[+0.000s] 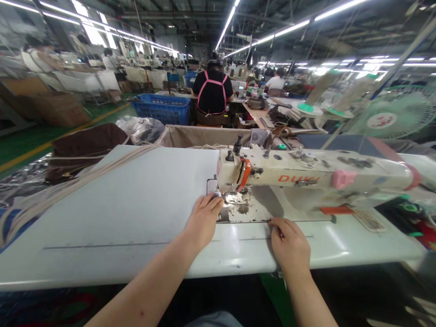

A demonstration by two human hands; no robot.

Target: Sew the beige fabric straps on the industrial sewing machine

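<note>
A cream sewing machine (313, 175) with an orange guard stands on the pale worktable (136, 200). My left hand (203, 218) lies at the left side of its needle plate, fingertips close together beside the presser foot; anything under them is too small to make out. To the right, my right hand (289, 240) rests at the front edge of the machine bed with its fingers curled. Something small and dark shows at those fingers, but I cannot make out what it is. A printed ruler line (112, 246) runs along the table in front of the machine.
Long pale strips (85, 175) hang over the table's left edge. Behind the table are a fabric-lined bin (197, 136), a blue basket (161, 109) and a seated person in pink straps (214, 93). A fan (398, 116) and thread cones (318, 93) are at the right.
</note>
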